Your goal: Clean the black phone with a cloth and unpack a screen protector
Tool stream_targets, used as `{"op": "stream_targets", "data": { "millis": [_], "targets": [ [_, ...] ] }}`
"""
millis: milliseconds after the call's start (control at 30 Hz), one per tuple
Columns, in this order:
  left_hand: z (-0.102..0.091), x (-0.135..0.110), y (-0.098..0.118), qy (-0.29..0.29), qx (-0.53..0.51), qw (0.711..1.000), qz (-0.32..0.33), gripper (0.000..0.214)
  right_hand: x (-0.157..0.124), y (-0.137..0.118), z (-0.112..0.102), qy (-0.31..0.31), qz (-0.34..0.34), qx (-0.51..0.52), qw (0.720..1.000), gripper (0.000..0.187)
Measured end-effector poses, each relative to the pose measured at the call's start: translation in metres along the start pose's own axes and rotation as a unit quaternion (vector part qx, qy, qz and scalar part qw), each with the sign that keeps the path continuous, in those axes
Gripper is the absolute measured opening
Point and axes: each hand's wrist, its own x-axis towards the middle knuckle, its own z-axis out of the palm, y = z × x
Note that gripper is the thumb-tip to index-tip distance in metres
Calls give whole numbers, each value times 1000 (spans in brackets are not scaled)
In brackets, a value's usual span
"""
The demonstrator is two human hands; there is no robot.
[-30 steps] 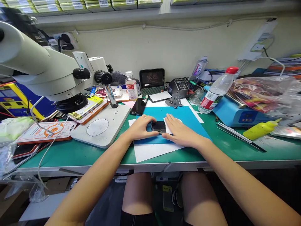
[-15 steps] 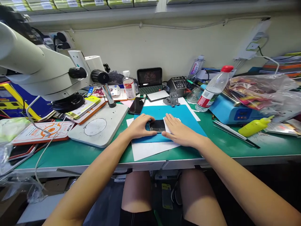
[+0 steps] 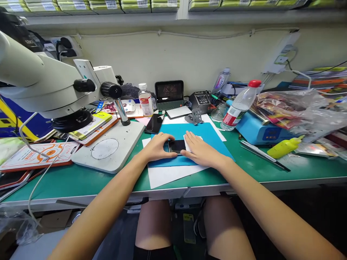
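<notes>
A dark-screened phone [image 3: 177, 145] lies sideways on the blue mat [image 3: 214, 139], with white paper sheets [image 3: 165, 177] under the mat. My left hand [image 3: 159, 146] grips the phone's left end, thumb along the near edge and fingers at the far edge. My right hand [image 3: 200, 150] lies flat over the phone's right end, fingers stretched out. Beneath that palm is a thin white piece [image 3: 187, 143], cloth or paper, mostly hidden. It rests against the phone's screen.
On the left stands a microscope [image 3: 62, 79] over its pale base [image 3: 108, 151]. Behind the mat are another phone [image 3: 154, 123] and a metal bracket [image 3: 193, 117]. To the right stand a red-capped bottle [image 3: 238, 108], tweezers [image 3: 264, 155] and a yellow squeeze bottle [image 3: 284, 147].
The camera view has shifted slightly, so the whole scene sits a bit further left and lower. Both hands keep nearly the same pose on the phone and white piece.
</notes>
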Motion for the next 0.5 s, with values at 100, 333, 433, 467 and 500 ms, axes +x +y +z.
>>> {"op": "stream_targets", "data": {
  "millis": [100,333,433,467,500],
  "targets": [
    [1,0,0,5,-1,1000,-4,48,14,-5,1,13,14,12,1000,104],
    [1,-4,0,-1,3,1000,5,49,-10,-12,4,2,-44,8,999,101],
    [0,-3,1,-7,4,1000,3,49,-4,-1,-1,-3,6,5,1000,100],
    [0,-3,2,-6,4,1000,2,49,1,0,-2,-3,15,8,1000,101],
    [0,-3,2,-4,3,1000,2,48,7,0,-2,-3,19,12,1000,102]
  ]
}}
